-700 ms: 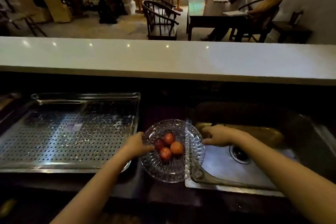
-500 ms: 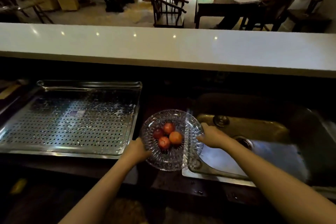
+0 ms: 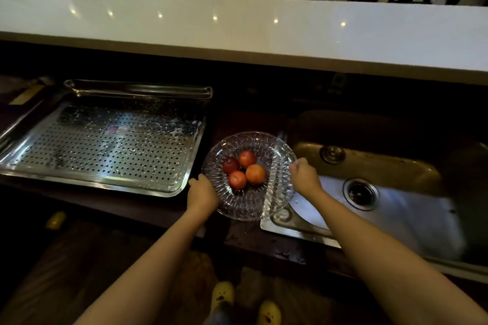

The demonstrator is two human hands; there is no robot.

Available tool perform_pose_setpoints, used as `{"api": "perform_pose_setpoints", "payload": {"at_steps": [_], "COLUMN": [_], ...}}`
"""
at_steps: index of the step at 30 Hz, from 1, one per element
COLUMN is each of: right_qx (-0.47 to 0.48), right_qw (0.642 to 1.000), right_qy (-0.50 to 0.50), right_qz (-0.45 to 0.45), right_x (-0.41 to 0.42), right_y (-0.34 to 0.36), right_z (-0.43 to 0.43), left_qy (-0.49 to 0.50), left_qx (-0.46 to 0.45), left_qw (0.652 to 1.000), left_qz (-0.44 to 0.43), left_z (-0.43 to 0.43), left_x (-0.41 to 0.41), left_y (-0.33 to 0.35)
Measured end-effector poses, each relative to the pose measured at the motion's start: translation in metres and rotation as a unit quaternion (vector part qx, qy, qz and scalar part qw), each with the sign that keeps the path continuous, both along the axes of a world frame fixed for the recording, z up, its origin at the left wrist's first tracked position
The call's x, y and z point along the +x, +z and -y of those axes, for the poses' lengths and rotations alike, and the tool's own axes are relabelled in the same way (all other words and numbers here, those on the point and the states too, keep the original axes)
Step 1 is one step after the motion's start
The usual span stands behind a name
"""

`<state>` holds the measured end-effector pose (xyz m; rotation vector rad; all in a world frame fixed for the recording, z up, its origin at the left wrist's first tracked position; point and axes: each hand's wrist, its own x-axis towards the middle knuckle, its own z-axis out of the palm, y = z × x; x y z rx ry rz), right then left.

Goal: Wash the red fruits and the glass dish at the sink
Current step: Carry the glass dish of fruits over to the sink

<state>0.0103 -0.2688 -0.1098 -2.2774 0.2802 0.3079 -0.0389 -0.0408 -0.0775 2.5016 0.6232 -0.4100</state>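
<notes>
A round ribbed glass dish [image 3: 253, 203] sits half on the dark counter and half over the left rim of the steel sink [image 3: 412, 221]. Several red and orange fruits [image 3: 244, 169] lie bunched at its centre. My left hand [image 3: 202, 192] grips the dish's near-left rim. My right hand [image 3: 303, 175] grips its right rim, over the sink basin. Whether the dish rests on the counter or is lifted off it I cannot tell. The sink's round drain [image 3: 359, 193] shows to the right of my right hand.
A perforated steel draining tray [image 3: 105, 145] with a raised rim fills the counter to the left of the dish. A white raised ledge [image 3: 237, 31] runs across behind the sink. A round metal plug [image 3: 331, 154] sits at the sink's far wall. Dark chairs stand beyond the ledge.
My left hand slid from the dish's far-left rim to its near-left rim. My right hand moved off the sink edge onto the dish's right rim. The view tilted downward.
</notes>
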Motion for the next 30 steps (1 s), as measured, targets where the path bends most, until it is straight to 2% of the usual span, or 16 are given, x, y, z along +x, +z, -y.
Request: {"api": "perform_pose_setpoints", "payload": {"at_steps": [8,15,20,24,30], "right_qx": [0.086,0.112,0.115,0.097,0.045], "right_qw": [0.991,0.983,0.975,0.970,0.961], "right_qy": [-0.072,-0.104,-0.142,-0.176,-0.237], "right_qz": [0.077,0.101,0.129,0.136,0.137], "right_x": [-0.011,-0.010,-0.008,-0.008,-0.008], "right_y": [-0.015,0.006,0.024,0.030,0.030], "right_z": [0.001,0.040,0.076,0.099,0.135], "left_qy": [0.046,0.019,0.003,-0.069,-0.166], "left_qx": [-0.059,-0.098,-0.201,-0.182,-0.169], "left_qw": [0.997,0.995,0.979,0.979,0.972], "left_qz": [0.005,0.023,0.025,0.055,0.001], "left_z": [-0.002,0.012,0.041,0.067,0.109], "left_x": [0.004,0.036,0.074,0.104,0.140], "left_y": [-0.009,-0.007,0.005,0.016,0.015]}}
